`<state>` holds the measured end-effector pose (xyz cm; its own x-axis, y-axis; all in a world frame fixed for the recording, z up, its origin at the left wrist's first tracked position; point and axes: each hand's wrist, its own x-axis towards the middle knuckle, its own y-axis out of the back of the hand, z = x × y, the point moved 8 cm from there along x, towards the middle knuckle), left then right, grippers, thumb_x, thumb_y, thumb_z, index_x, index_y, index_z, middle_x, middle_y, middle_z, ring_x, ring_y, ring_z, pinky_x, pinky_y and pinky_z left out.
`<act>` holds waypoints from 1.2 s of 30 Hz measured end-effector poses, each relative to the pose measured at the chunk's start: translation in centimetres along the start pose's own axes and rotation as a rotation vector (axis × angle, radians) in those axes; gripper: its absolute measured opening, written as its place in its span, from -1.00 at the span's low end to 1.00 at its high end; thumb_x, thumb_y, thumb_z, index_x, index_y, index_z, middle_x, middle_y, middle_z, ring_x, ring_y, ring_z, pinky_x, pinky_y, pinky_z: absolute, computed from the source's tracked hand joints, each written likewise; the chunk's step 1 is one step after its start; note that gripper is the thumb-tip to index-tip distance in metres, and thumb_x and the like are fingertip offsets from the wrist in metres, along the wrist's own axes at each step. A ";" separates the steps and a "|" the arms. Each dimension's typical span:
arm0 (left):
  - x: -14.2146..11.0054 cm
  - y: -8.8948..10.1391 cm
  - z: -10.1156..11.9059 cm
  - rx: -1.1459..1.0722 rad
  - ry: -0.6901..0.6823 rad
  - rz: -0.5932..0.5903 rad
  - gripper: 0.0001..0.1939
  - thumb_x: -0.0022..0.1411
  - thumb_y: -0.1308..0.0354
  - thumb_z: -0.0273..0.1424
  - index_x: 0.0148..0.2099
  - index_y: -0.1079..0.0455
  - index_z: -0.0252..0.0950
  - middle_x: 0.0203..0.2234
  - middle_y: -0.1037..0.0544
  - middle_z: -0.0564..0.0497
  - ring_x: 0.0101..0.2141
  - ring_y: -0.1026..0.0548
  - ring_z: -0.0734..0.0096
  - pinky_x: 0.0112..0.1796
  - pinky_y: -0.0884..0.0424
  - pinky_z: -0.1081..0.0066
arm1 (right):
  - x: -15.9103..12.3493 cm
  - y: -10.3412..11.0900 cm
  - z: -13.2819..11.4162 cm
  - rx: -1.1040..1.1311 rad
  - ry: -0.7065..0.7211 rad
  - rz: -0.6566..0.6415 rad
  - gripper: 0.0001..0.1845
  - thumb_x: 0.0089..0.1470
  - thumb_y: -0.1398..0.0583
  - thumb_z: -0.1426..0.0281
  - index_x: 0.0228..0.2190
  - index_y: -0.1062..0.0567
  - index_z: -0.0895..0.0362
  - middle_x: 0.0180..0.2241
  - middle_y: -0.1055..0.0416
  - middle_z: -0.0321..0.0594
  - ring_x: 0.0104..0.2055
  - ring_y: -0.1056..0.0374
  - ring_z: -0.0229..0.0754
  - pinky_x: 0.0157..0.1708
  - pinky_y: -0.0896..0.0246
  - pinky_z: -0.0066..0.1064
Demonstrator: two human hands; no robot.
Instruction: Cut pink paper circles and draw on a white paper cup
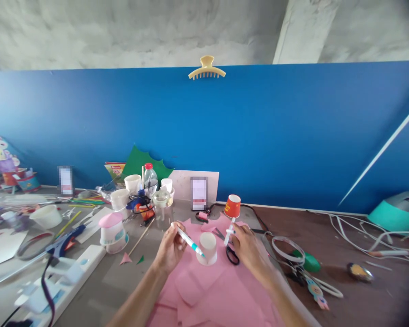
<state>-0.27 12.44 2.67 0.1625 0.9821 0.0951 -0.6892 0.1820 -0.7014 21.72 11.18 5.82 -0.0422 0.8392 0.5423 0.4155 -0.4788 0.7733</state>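
Note:
My left hand (172, 243) is closed around a white marker with a teal tip end (190, 240), which slants down to the right in front of an upturned white paper cup (207, 247). The cup stands on pink paper (207, 299). On the cup's other side, my right hand (245, 243) has its fingers on a slim white tube-like piece (229, 232); its exact kind is unclear. Black-handled scissors (232, 256) lie just below that hand, partly hidden. A red paper cup (232, 206) stands upside down behind it.
A pink-topped cup craft (111, 232), a glass jar (162, 206) and several white cups crowd the left. A power strip (85, 272) and blue glue gun (63, 243) lie nearer. A phone (199, 194) stands behind. White cables (347, 231) and a hairband (288, 250) lie right.

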 end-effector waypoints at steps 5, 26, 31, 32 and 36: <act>-0.3 -0.6 -0.3 0.098 -0.012 -0.086 -0.62 0.09 -0.27 -0.12 -0.45 -0.29 -0.34 -0.69 -0.23 0.18 -0.66 -0.12 0.67 -0.55 -0.07 0.57 | -0.5 0.9 -2.8 0.449 0.006 -0.155 -0.64 0.23 0.02 0.30 -0.34 -0.54 0.11 -0.44 -0.48 -0.17 -0.41 -0.40 -0.14 -0.43 -0.23 -0.41; -0.5 0.7 1.1 0.637 -0.239 0.152 -0.75 0.14 -0.14 -0.19 -0.33 -0.30 -0.29 -0.56 -0.31 0.13 -0.53 -0.25 0.53 -0.42 -0.21 0.51 | -1.3 2.6 -4.2 1.406 -0.338 -0.036 -0.84 0.07 -0.15 0.27 -0.44 -0.34 0.08 -0.61 -0.22 -0.41 -0.57 -0.10 -0.32 -0.54 -0.05 -0.49; -0.3 0.6 -1.1 1.011 -0.106 -0.060 -0.65 -0.02 -0.14 -0.40 -0.11 -0.33 -0.25 -0.15 -0.44 -0.04 -0.09 -0.38 0.23 -0.09 -0.31 0.32 | -1.2 1.4 1.1 1.120 -0.389 0.286 -0.65 0.16 -0.09 0.15 -0.13 -0.38 0.12 -0.42 -0.50 -0.19 -0.44 -0.38 -0.16 -0.38 -0.30 -0.30; -0.4 0.4 -1.8 1.072 -0.066 -0.127 -0.55 -0.05 -0.14 -0.43 -0.03 -0.31 -0.24 -0.07 -0.43 -0.06 -0.02 -0.35 0.17 -0.03 -0.29 0.28 | -1.2 0.7 1.4 1.008 -0.344 0.254 -0.65 0.15 -0.09 0.15 -0.14 -0.39 0.13 -0.40 -0.52 -0.14 -0.36 -0.43 -0.10 -0.33 -0.33 -0.26; -1.0 -0.4 -3.5 1.277 0.011 -0.292 -0.23 -0.17 -0.14 -0.53 0.18 -0.16 -0.24 0.10 -0.34 -0.15 0.10 -0.28 0.04 0.11 -0.18 0.15 | -1.8 -2.0 0.3 0.777 -0.081 0.073 -0.68 0.16 -0.10 0.24 -0.09 -0.35 0.12 -0.20 -0.52 -0.02 -0.16 -0.47 -0.02 -0.24 -0.40 -0.22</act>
<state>2.30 11.25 0.35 0.4199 0.8998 0.1185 -0.8058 0.3096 0.5047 21.23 10.72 3.15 0.0639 0.8428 0.5344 0.9327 -0.2409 0.2683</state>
